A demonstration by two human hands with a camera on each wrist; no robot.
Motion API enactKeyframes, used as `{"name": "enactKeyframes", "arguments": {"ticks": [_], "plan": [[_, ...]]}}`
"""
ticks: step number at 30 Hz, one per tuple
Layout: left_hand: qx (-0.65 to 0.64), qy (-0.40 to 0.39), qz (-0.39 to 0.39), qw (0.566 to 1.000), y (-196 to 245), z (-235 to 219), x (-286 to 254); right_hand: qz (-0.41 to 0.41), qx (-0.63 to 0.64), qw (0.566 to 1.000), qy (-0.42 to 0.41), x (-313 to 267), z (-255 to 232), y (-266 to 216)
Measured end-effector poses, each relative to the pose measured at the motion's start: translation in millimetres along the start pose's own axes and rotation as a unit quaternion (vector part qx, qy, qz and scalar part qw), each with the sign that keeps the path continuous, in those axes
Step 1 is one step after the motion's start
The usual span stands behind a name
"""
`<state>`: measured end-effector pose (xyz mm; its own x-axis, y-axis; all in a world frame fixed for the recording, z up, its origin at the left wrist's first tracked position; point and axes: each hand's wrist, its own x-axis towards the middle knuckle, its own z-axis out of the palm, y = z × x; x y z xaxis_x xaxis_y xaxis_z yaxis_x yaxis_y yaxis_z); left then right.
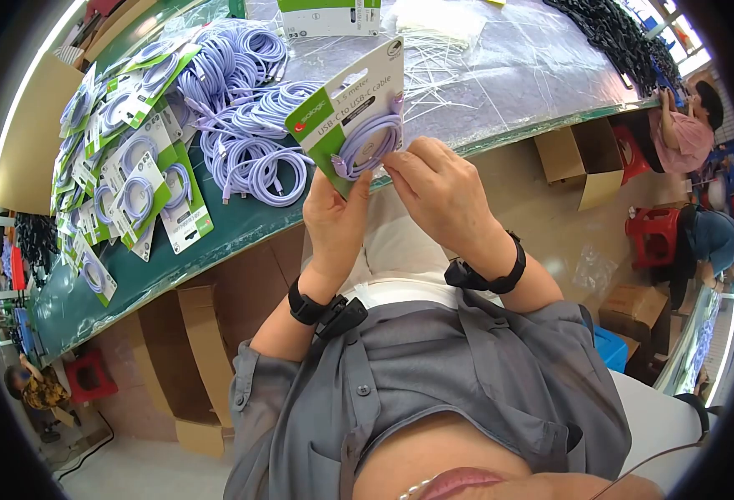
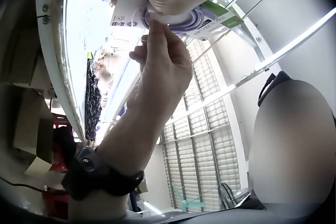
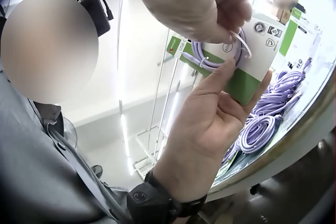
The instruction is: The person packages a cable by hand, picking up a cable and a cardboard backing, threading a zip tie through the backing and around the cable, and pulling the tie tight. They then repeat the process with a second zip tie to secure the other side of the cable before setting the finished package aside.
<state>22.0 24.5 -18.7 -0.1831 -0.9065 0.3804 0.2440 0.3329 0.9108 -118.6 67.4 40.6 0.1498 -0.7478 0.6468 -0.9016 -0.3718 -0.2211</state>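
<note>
My left hand point(image 1: 334, 225) grips the lower end of a green-and-white cardboard packaging card point(image 1: 377, 73) printed for a USB-C cable. A coiled lilac USB cable point(image 1: 351, 155) lies against the card's face, and the left thumb presses on it. At the coil's edge, my right hand point(image 1: 446, 190) pinches a thin white cable tie point(image 3: 244, 45), which loops through the card around the coil in the right wrist view. The left wrist view shows the right fingertips right at the lilac coil point(image 2: 191, 20).
Carded cables point(image 1: 138, 196) are heaped on the green table point(image 1: 192, 265) at left, beside loose lilac coils point(image 1: 242, 125). Loose white cable ties point(image 1: 442, 71) lie behind the card. Black cables point(image 1: 609, 33) sit at the far right. Cardboard boxes point(image 1: 579, 162) and red stools point(image 1: 652, 235) stand on the floor.
</note>
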Motion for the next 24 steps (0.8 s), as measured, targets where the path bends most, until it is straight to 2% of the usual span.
{"name": "enactKeyframes", "arguments": {"ticks": [2,12,14,16,18,19,20,21,22,24], "plan": [[0.056,0.007,0.011,0.998,1,0,-1,-0.007,-0.005,1.0,-0.006,0,-2,-1],[0.12,0.02,0.03,0.992,-3,-2,0,-0.024,-0.016,0.999,-0.019,0,-4,-2],[0.155,0.013,0.09,0.984,-7,-3,1,-0.027,-0.014,0.999,-0.026,1,-4,-1],[0.157,0.004,0.076,0.985,-1,-4,0,-0.031,-0.014,0.999,-0.032,1,-5,-1],[0.159,-0.005,0.062,0.985,0,-3,0,0.014,0.027,0.999,-0.015,1,-9,-3],[-0.007,-0.003,-0.004,1.0,-3,-1,1,0.013,0.027,0.999,-0.015,2,-10,-4],[-0.173,0.0,-0.071,0.982,-5,-1,1,0.064,0.099,0.993,-0.016,4,-10,-5],[-0.173,0.001,-0.071,0.982,-4,-2,1,0.116,0.171,0.978,-0.018,5,-10,-5],[-0.194,-0.023,-0.093,0.976,-2,-4,2,0.116,0.172,0.978,-0.018,4,-6,-4],[-0.214,-0.048,-0.115,0.969,-1,-4,3,0.018,0.162,0.987,-0.008,1,7,4]]}}
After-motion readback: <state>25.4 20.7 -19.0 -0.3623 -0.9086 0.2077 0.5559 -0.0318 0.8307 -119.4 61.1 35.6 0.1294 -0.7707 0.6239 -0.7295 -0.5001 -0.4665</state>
